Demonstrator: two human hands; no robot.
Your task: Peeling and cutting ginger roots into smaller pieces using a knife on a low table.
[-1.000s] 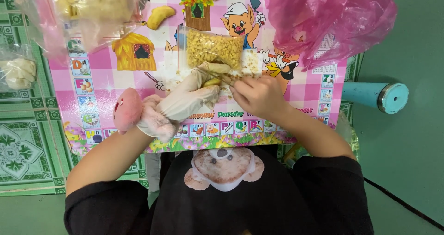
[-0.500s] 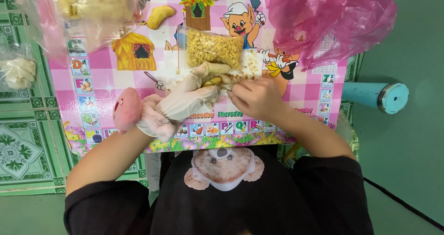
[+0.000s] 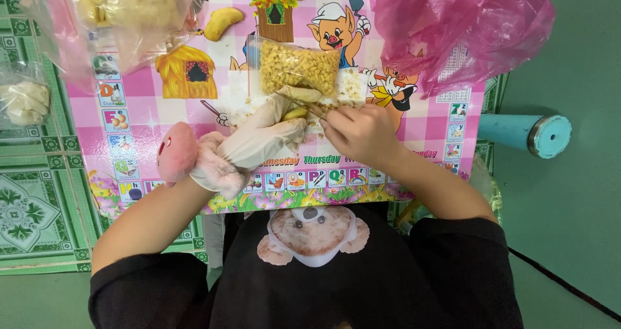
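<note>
Your hands work over the pink pictured table point(image 3: 194, 119), whose near edge runs just below both wrists. Up and to the right of your right hand, a crumpled pink plastic bag point(image 3: 453, 28) overhangs the table's right edge; up and left of your left hand, a large clear bag point(image 3: 129, 12) of pale pieces crowds that corner. Directly above both hands sits a small clear bag of yellow bits point(image 3: 299, 67). Your gloved left hand point(image 3: 262, 138) is closed on a small yellow piece point(image 3: 295, 113). Your bare right hand point(image 3: 359, 135) pinches a thin stick point(image 3: 301, 102), fingers together.
</note>
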